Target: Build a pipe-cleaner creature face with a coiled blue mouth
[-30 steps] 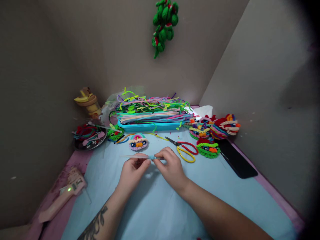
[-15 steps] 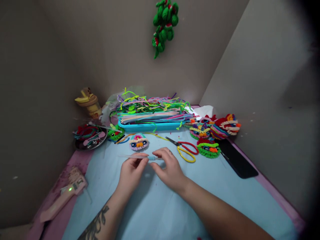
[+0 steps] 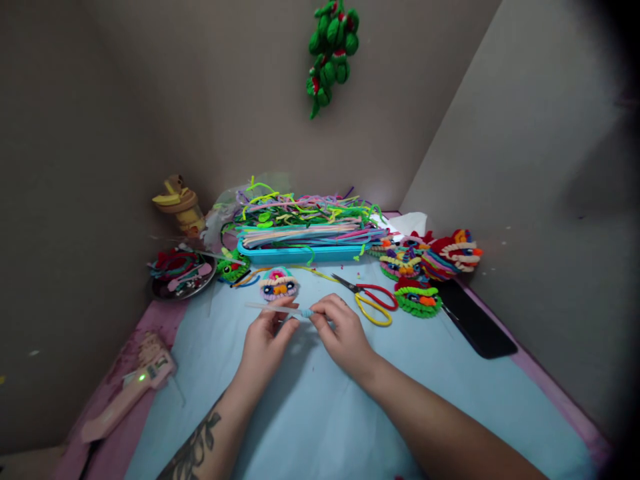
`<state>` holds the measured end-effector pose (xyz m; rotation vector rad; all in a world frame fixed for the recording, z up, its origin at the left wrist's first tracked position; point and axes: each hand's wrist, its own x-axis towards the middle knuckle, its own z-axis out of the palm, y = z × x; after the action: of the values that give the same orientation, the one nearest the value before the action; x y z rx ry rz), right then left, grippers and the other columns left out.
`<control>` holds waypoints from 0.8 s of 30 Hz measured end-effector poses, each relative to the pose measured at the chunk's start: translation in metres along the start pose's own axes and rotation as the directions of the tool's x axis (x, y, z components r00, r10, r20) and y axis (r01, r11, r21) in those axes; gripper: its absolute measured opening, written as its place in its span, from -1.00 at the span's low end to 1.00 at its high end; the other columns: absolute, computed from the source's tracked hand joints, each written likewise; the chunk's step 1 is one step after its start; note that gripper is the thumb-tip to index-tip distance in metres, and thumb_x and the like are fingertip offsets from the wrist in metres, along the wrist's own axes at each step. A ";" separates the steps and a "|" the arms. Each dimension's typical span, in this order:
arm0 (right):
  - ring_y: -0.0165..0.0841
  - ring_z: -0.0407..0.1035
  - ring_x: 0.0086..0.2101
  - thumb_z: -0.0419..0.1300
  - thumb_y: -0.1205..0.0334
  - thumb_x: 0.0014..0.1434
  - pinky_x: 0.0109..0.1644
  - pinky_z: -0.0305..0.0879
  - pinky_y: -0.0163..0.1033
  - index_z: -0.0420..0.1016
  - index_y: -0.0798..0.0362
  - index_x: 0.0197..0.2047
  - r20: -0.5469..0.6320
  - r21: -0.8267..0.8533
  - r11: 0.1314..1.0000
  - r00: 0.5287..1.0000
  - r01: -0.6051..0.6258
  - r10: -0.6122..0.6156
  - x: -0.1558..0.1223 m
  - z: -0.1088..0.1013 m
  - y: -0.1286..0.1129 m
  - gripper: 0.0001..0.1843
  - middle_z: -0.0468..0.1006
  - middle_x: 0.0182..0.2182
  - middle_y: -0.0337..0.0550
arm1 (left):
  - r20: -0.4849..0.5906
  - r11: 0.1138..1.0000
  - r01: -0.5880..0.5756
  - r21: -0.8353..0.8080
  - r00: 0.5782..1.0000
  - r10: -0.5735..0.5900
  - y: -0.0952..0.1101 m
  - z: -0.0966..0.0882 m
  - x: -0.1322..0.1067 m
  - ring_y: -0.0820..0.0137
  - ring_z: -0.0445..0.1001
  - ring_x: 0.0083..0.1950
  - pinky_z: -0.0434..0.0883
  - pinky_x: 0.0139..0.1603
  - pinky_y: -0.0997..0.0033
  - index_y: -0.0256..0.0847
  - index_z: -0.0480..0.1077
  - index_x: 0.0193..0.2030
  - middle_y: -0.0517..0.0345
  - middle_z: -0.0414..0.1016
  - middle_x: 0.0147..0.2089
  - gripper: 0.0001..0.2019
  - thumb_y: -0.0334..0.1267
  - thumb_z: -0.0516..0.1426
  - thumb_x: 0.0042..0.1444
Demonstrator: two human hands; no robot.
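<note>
A thin translucent stick is held level between my hands, low over the blue-covered table. Around its right part winds a short light-blue coil, apparently pipe cleaner. My left hand has its fingers closed about the stick, left of the coil, with the thumb a little lower. At the coil's right end, my right hand pinches with thumb and fingertips; the stick's right tip is mostly hidden there. Just beyond my left hand lies a small pastel bird face with an orange beak.
Scissors with red and yellow handles lie right of centre. A blue tray heaped with pipe cleaners stands behind. Finished bird pieces and a black phone are right; a glue gun and a metal bowl left.
My right hand has closed its thumb and fingers at the coil's right end, where they were spread before. The stick has shifted slightly right and tilts a bit more.
</note>
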<state>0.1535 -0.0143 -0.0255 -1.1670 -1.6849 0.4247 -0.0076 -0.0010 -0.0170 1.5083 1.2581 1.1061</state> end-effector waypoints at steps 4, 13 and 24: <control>-0.33 0.35 -0.30 0.08 0.36 0.18 -0.24 0.31 -0.23 0.41 0.02 -0.33 -0.028 0.017 0.999 0.999 -0.042 0.043 0.001 -0.001 -0.002 -0.89 0.42 -0.38 -0.16 | -0.028 0.995 0.005 0.098 1.000 -0.002 -0.003 -0.001 0.001 0.32 0.48 -0.28 0.39 -0.22 0.38 -0.25 0.52 -0.30 0.06 0.54 -0.31 -0.82 -0.20 0.18 0.01; -0.38 0.31 -0.37 0.14 0.41 0.12 -0.34 0.27 -0.30 0.38 0.03 -0.37 -0.067 0.060 0.991 0.990 -0.117 0.121 0.000 0.004 -0.001 -0.91 0.37 -0.40 -0.22 | 0.016 0.996 0.081 0.038 0.996 -0.082 0.004 0.001 -0.002 0.33 0.50 -0.34 0.41 -0.32 0.41 -0.29 0.53 -0.32 0.02 0.55 -0.34 -0.78 -0.17 0.20 -0.03; -0.34 0.33 -0.33 0.15 0.45 0.06 -0.25 0.30 -0.24 0.38 0.02 -0.37 -0.067 -0.018 0.999 0.997 -0.046 0.044 -0.002 0.004 0.000 -0.87 0.35 -0.41 -0.22 | 0.055 0.995 0.084 -0.063 0.995 -0.080 0.012 0.004 -0.001 0.44 0.38 -0.45 0.33 -0.45 0.50 -0.28 0.47 -0.44 0.15 0.44 -0.47 -0.81 -0.17 0.20 -0.04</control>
<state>0.1503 -0.0153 -0.0285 -1.2224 -1.6112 0.3937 -0.0013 -0.0043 -0.0061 1.4159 1.2259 1.0381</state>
